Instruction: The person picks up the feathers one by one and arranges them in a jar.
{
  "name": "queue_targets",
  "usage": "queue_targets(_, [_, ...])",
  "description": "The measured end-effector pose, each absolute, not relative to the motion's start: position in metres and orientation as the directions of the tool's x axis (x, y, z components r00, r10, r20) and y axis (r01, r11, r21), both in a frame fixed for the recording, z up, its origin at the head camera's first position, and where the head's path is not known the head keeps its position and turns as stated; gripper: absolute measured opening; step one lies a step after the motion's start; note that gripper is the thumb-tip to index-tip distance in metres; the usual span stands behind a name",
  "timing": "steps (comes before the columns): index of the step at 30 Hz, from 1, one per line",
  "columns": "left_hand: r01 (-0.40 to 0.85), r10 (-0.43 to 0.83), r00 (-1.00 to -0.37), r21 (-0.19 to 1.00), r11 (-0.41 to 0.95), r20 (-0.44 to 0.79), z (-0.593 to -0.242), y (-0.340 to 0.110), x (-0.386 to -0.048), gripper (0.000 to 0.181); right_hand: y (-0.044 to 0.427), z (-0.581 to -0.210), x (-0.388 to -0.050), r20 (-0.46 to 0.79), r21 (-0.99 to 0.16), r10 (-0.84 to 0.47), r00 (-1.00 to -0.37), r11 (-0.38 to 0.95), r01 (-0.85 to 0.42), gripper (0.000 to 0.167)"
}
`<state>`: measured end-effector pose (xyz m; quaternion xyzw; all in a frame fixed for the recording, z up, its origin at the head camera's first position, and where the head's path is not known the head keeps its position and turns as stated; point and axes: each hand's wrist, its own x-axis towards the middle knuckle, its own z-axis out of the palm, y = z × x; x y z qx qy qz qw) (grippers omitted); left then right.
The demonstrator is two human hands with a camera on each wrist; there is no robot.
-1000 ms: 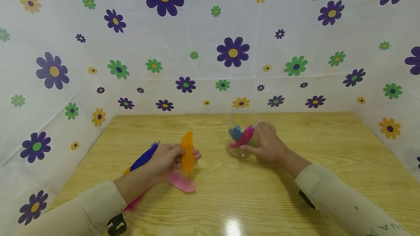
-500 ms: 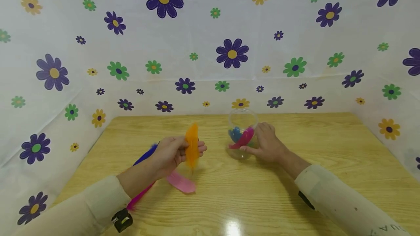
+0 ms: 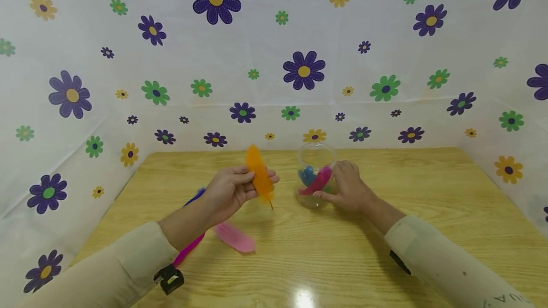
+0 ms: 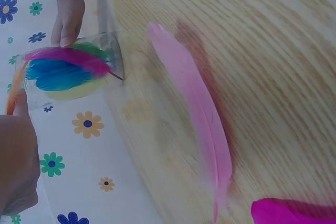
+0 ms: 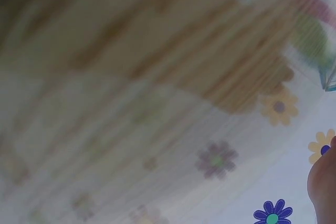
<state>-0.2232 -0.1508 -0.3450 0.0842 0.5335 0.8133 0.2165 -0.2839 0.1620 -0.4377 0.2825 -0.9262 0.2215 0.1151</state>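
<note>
In the head view my left hand (image 3: 229, 194) pinches an orange feather (image 3: 259, 173) between thumb and fingers, above the table and left of the jar. The feather's quill points down. My right hand (image 3: 352, 188) grips the right side of a clear jar (image 3: 317, 200) that stands upright. Inside it are a magenta feather (image 3: 318, 182) and a blue feather (image 4: 60, 74), with green and yellow ones partly hidden behind them. A light pink feather (image 3: 235, 238) lies on the table below my left hand. The right wrist view is mostly blurred.
Under my left forearm lie another magenta feather (image 3: 188, 250) and a dark blue feather (image 3: 196, 197), both partly covered. The wooden table (image 3: 385, 274) meets a white flowered cloth (image 3: 257, 46) at the back and sides.
My left hand has moved up and right with the orange feather, closer to the jar, and the feather has tilted. My right hand and the jar stay in place.
</note>
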Motion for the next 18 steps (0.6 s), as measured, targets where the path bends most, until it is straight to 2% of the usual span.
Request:
queue_targets(12, [-0.23, 0.401, -0.911, 0.926, -0.299, -0.097, -0.336, -0.132, -0.227, 0.04, 0.162, -0.44, -0.284, 0.337, -0.347, -0.466, -0.818, 0.747, -0.568, 0.059])
queue_targets(18, [-0.21, 0.408, -0.91, 0.93, -0.301, -0.073, -0.329, -0.122, -0.234, 0.044, 0.162, -0.44, -0.285, 0.339, -0.345, -0.467, -0.816, 0.746, -0.57, 0.059])
